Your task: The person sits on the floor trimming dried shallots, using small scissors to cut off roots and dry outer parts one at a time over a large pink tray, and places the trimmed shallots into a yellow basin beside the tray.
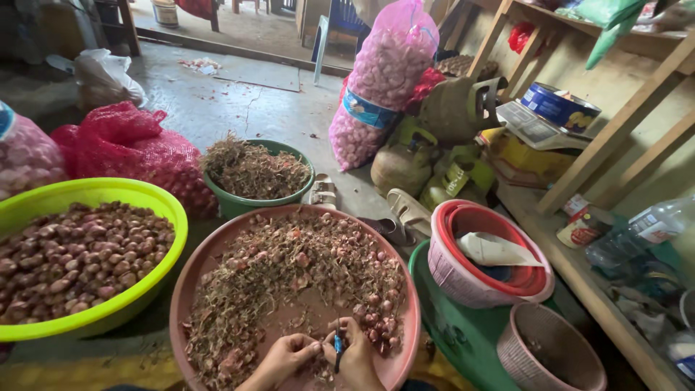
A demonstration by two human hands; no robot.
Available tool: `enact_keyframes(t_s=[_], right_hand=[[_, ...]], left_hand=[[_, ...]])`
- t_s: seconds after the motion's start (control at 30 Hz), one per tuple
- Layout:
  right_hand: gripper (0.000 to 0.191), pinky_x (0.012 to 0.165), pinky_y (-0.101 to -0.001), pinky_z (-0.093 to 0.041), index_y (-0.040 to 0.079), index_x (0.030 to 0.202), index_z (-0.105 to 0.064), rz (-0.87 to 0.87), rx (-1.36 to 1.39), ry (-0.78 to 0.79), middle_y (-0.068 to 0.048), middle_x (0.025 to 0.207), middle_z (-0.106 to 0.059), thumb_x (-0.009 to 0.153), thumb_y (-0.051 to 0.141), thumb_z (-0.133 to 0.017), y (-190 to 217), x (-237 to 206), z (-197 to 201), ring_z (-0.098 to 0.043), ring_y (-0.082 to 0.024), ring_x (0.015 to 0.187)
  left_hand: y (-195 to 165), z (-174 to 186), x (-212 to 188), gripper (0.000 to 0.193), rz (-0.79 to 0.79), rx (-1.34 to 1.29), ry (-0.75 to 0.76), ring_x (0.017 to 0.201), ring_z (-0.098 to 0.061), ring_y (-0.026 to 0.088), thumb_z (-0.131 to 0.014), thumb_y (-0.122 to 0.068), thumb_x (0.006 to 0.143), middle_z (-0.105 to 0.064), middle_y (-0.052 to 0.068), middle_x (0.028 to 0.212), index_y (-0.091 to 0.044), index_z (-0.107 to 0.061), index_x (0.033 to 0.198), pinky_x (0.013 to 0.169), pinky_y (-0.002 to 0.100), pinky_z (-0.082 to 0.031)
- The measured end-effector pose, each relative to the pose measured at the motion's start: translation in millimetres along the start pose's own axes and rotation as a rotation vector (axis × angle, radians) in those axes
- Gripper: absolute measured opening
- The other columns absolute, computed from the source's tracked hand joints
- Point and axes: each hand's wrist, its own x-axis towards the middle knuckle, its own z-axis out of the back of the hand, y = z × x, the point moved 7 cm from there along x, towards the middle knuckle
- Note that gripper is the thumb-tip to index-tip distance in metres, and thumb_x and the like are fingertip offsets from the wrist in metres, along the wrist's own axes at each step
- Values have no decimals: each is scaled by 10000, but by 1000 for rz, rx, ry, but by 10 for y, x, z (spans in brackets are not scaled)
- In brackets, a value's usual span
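The left hand (pixel 284 358) is pinching its fingertips tight on a small shallot that is mostly hidden, and the right hand (pixel 355 356) is closing its fingers around a little knife with a blue handle (pixel 337 347), holding it upright just beside the left fingertips. Both hands are working at the near edge of a big round pink tray (pixel 405 318), which is full of small red shallots (pixel 376 318) and dry skins and roots (pixel 239 304). A lime green bowl (pixel 156 289) of more shallots is sitting just beside the tray on the left, and a dark green bucket (pixel 239 205) of dry scraps is standing behind the tray.
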Motion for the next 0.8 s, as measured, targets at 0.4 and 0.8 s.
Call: enact_keyframes(t_s=[0.4,0.8], right_hand=[[358,699,-257,-556,46,1095,-597,170,-55,34,-49,867,-684,797,-45,-772,521,-133,-130,-644,-93,778],[492,757,-260,-582,64,1179,-560,362,-30,85,-21,1025,-698,763,-7,-812,1042,-339,-284,-679,-99,882]], left_hand=[[-167,91,-351,261,30,-85,-141,547,-526,77,-715,-279,926,-730,9,745,-59,-705,1067,473,244,-373],[-277,145,-594,303,21,-152,-120,566,-443,51,-705,-286,958,-594,-56,724,-48,-732,1143,506,226,-365]])
